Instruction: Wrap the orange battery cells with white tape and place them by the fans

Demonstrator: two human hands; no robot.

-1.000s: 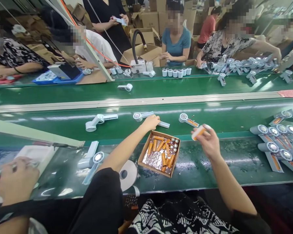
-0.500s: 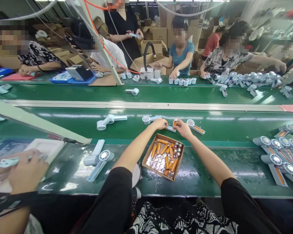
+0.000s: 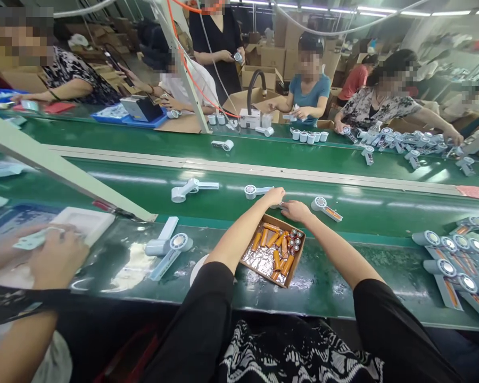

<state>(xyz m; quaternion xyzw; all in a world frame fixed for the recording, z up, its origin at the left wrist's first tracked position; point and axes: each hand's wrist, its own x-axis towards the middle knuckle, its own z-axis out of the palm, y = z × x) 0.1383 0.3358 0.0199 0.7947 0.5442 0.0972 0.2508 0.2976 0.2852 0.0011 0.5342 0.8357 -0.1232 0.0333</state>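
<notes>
My left hand (image 3: pixel 274 196) and my right hand (image 3: pixel 294 210) meet over the handle of a white hand-held fan (image 3: pixel 257 190) lying on the green belt (image 3: pixel 207 205), just beyond a small cardboard box (image 3: pixel 274 250) of orange batteries. Both hands have their fingers curled down on the fan's handle; the orange battery that my right hand carried is hidden beneath them. Another fan (image 3: pixel 326 207) with an orange battery in its open handle lies just right of my right hand.
A fan (image 3: pixel 191 189) lies further left on the belt, two more fans (image 3: pixel 167 247) sit on the near ledge, and several finished fans (image 3: pixel 455 252) are heaped at the right. A co-worker's hands (image 3: pixel 51 255) work at a white tray on my left. Other people sit across the line.
My right hand brought an orange battery from the right to the fan's handle and now presses down there beside my left hand. The view has shifted slightly to the left and up.
</notes>
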